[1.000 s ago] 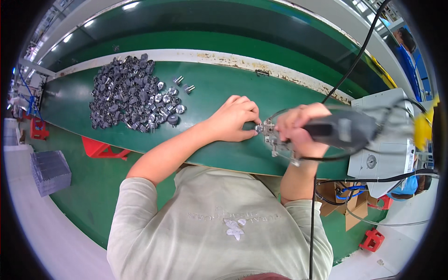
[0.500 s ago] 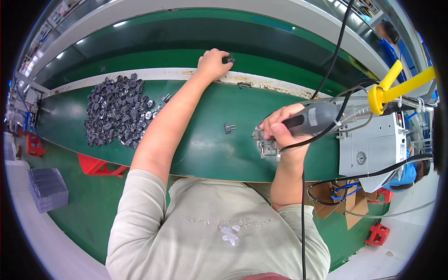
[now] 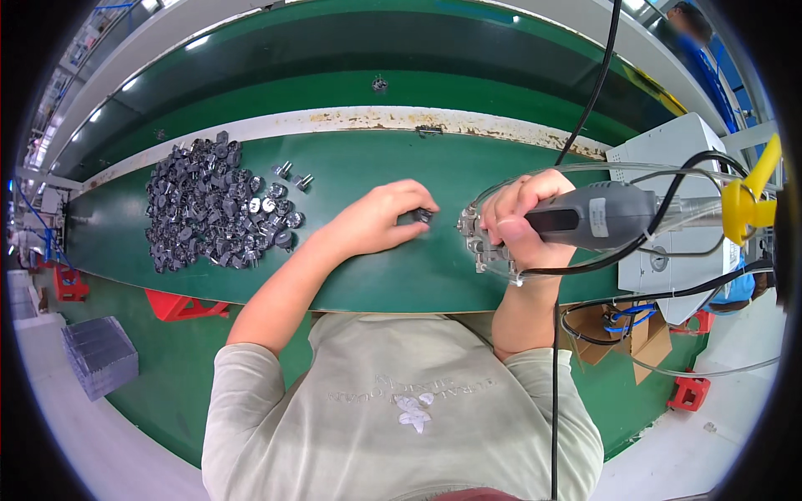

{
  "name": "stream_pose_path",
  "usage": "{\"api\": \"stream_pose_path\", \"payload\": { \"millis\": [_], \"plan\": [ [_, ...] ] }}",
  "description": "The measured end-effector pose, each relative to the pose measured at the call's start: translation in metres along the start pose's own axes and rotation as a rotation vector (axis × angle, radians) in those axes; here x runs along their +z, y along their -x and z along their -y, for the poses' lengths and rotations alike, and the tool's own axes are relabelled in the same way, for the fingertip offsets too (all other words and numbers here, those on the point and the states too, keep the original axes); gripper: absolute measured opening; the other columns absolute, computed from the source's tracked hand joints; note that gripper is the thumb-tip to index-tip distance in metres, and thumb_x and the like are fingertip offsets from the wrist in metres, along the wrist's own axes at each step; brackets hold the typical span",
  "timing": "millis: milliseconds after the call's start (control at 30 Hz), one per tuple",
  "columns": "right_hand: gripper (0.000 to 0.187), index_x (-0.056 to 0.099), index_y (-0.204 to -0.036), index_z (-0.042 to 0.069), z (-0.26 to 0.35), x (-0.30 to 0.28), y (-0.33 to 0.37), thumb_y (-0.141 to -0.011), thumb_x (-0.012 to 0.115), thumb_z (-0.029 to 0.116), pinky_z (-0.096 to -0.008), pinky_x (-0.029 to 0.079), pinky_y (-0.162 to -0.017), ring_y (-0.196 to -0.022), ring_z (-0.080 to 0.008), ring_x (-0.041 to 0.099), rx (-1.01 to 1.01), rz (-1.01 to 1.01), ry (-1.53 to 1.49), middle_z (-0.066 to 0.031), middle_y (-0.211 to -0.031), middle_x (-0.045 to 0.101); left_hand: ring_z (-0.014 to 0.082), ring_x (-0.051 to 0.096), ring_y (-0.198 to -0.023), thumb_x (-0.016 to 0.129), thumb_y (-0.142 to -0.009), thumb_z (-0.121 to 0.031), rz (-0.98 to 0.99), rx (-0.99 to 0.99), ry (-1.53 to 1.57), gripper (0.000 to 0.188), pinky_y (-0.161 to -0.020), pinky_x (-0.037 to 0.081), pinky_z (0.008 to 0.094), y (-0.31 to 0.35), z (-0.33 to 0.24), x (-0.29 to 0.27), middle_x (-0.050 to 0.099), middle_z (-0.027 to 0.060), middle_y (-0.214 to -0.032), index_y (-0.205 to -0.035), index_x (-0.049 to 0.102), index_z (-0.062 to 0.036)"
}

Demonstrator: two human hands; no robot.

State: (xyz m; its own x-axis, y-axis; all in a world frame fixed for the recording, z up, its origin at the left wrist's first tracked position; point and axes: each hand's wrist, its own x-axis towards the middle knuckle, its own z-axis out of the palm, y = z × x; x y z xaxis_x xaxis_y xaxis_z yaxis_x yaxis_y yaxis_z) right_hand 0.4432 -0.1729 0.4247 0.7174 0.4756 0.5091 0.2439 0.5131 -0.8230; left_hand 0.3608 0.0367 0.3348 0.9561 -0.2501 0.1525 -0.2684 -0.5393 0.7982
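Between the fingers of my left hand (image 3: 380, 215), over the middle of the green table, is a small dark plug part (image 3: 423, 215), partly hidden by them. My right hand (image 3: 522, 219) grips a grey handheld power tool (image 3: 601, 215) whose metal head (image 3: 482, 242) points left, apart from the plug part. To the left spreads a large pile of similar dark plug parts (image 3: 200, 204), some showing shiny metal faces. Two loose pieces with metal pins (image 3: 292, 174) lie beside the pile. On the green strip past the white rail sits a single part (image 3: 380, 83).
A rusty white rail (image 3: 351, 119) borders the table's far side. Black cables (image 3: 593, 88) and a yellow fitting (image 3: 748, 209) hang around the tool. A light grey machine box (image 3: 652, 271) stands right, above an open cardboard box (image 3: 643, 346). Another person (image 3: 706, 63) is at the far right.
My left hand has come back from beyond the rail, leaving a part on the green strip. It now holds the plug part that lay mid-table. The tool has shifted slightly right.
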Motion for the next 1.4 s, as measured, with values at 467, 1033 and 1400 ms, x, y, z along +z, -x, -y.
{"api": "stream_pose_path", "payload": {
  "millis": [467,1033,1400],
  "plan": [
    [0.03,0.051,-0.086,0.004,-0.002,-0.004,-0.002,-0.075,0.075,-0.011,-0.0288,0.051,-0.059,-0.06,-0.0137,0.06,0.025,0.054,-0.141,-0.0079,-0.067,0.063,0.029,0.058,-0.11,0.083,-0.071,-0.016,-0.115,0.093,-0.185,0.066,-0.101,0.042,0.0417,-0.002,0.005,0.018,0.063,0.0087,-0.115,-0.133,0.061,-0.0096],
    [0.023,0.05,-0.087,0.006,-0.012,0.001,-0.006,-0.083,0.072,0.0,-0.032,0.049,-0.055,-0.054,-0.0134,0.054,0.025,0.035,0.108,-0.0076,-0.064,0.058,0.0274,0.057,-0.102,0.081,-0.071,-0.013,-0.19,0.118,-0.15,0.026,-0.094,0.045,0.0395,0.0,0.004,0.016,0.061,0.0058,-0.103,-0.095,0.071,-0.0067],
    [0.023,0.05,-0.084,0.005,-0.013,0.01,-0.004,-0.082,0.071,-0.002,-0.0313,0.048,-0.054,-0.054,-0.0129,0.053,0.063,0.032,0.142,-0.006,-0.064,0.056,0.0275,0.058,-0.102,0.082,-0.071,-0.014,-0.171,0.113,-0.15,0.029,-0.093,0.044,0.0399,0.0,0.004,0.017,0.062,0.006,-0.104,-0.097,0.071,-0.0077]
  ]
}}
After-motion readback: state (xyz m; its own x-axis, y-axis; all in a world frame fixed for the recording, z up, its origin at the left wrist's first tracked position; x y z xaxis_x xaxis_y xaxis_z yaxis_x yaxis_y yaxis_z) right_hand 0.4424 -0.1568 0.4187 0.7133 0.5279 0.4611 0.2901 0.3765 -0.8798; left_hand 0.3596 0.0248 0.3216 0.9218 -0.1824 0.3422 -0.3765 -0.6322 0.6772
